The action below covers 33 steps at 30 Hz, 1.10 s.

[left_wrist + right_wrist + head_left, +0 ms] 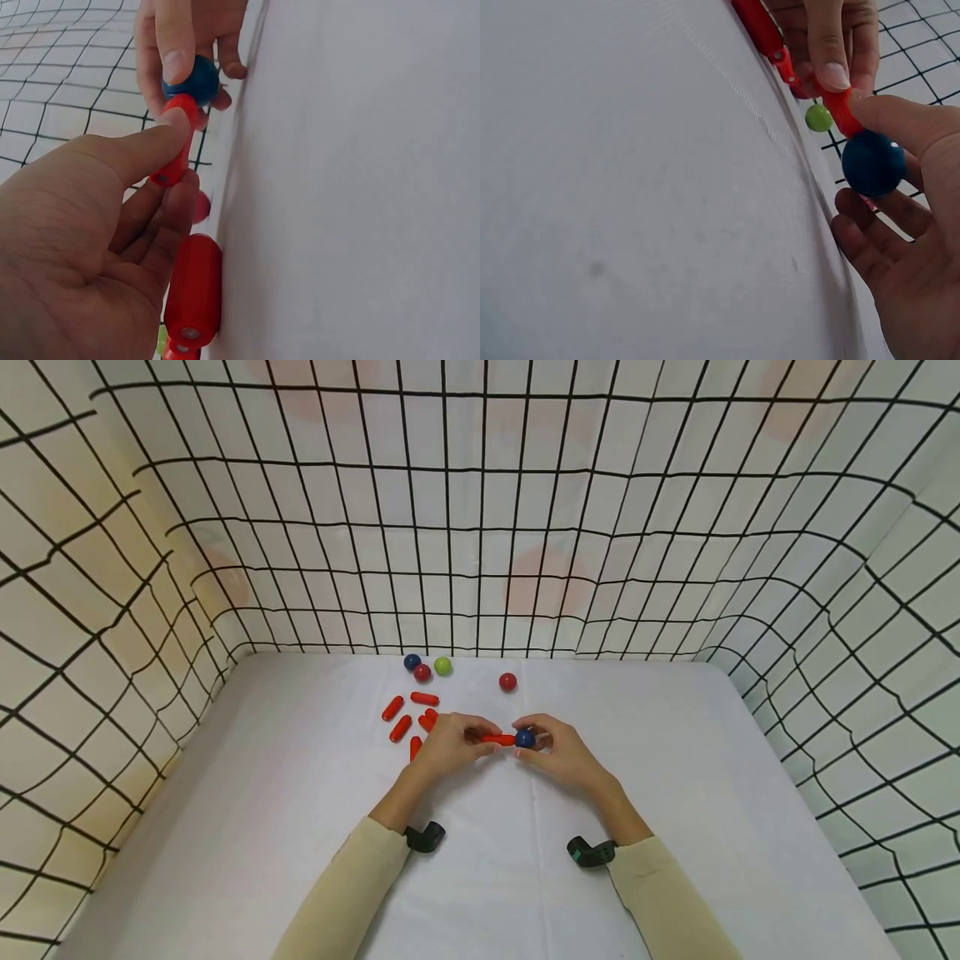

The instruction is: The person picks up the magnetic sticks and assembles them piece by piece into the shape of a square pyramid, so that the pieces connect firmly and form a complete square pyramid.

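My left hand [452,743] pinches a red stick [501,740] between thumb and fingers, seen close up in the left wrist view. The stick's right end meets a dark blue ball [525,738], which my right hand [558,750] holds with thumb and fingers. In the right wrist view the blue ball [874,163] and the red stick [840,112] touch end to end; whether they are joined cannot be told. Both hands are close together over the white table. Left of my left hand lie several loose red sticks [401,728], one partly hidden by the hand.
Farther back on the white table [637,710] are a blue ball [412,662], a red ball [422,673] and a green ball [442,666] in a cluster. Another red ball [507,682] lies right of them. Black wire grid [480,527] surrounds the back and sides.
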### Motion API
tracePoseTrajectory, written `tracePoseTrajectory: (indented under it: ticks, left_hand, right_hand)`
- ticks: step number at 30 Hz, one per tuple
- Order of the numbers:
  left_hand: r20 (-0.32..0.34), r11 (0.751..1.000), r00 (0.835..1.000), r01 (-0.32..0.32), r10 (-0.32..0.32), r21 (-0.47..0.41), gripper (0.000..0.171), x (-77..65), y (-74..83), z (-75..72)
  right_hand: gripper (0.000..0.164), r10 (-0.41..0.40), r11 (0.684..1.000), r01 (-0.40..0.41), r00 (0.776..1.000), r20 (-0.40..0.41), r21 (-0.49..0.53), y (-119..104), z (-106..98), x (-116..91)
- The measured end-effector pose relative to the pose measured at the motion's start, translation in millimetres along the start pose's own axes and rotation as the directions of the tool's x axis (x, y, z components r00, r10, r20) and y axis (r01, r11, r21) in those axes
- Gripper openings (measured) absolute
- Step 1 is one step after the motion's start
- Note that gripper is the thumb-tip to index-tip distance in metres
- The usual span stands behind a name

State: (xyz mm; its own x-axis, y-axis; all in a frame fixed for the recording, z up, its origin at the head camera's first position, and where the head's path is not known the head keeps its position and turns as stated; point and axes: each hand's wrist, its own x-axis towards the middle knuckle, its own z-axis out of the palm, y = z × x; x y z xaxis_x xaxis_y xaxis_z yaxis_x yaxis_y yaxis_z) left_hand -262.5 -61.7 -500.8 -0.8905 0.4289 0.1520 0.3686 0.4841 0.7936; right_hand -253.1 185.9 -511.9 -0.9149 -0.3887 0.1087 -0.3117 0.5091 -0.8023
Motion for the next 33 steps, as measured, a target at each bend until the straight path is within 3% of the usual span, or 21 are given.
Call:
tracePoseTrajectory:
  ticks: [7, 18, 27, 33]
  left_hand:
    - [-0.001, 1.0, 1.0, -0.014, 0.014, 0.002, 0.022, 2.1, 1.6, 3.8]
    - [-0.051, 0.999, 0.998, 0.022, -0.024, -0.044, 0.028, -1.7, -2.4, -1.6]
    - [-0.164, 0.993, 0.98, 0.112, -0.117, -0.039, 0.029, -15.3, -17.9, -31.6]
    - [-0.25, 0.992, 0.96, 0.126, -0.125, -0.012, 0.028, -23.4, -29.7, -60.7]
  right_hand:
    - [0.027, -0.071, 0.997, 0.07, 0.997, 0.041, 0.013, 4.8, 4.4, 4.9]
    - [0.024, -0.071, 0.997, 0.071, 0.997, 0.007, 0.007, 4.6, 8.0, 5.0]
    - [0.027, -0.025, 1.0, 0.025, 0.999, -0.03, 0.011, 6.2, 11.1, 5.2]
    - [0.026, -0.015, 1.0, 0.015, 0.999, -0.034, 0.004, 9.2, 11.8, 5.1]
